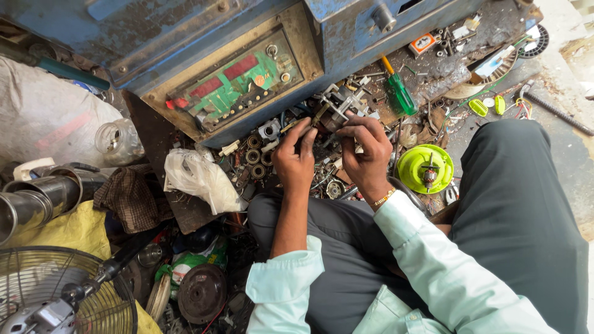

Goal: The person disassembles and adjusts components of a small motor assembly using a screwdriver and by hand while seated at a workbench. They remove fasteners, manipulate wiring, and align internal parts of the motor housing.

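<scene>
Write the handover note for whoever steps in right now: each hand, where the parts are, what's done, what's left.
Left hand: fingers pinched on a small part at the pile of metal parts; what it is cannot be told.
Right hand: fingers curled down on the small metal assembly next to it; grip unclear.
Nearby: green screwdriver lies untouched beyond the right hand; lime-green motor housing with its rotor sits by the right knee; bearings lie left of the left hand.
Done: cannot be told from this view.
Left: the assembly is in hand, not set down.
</scene>
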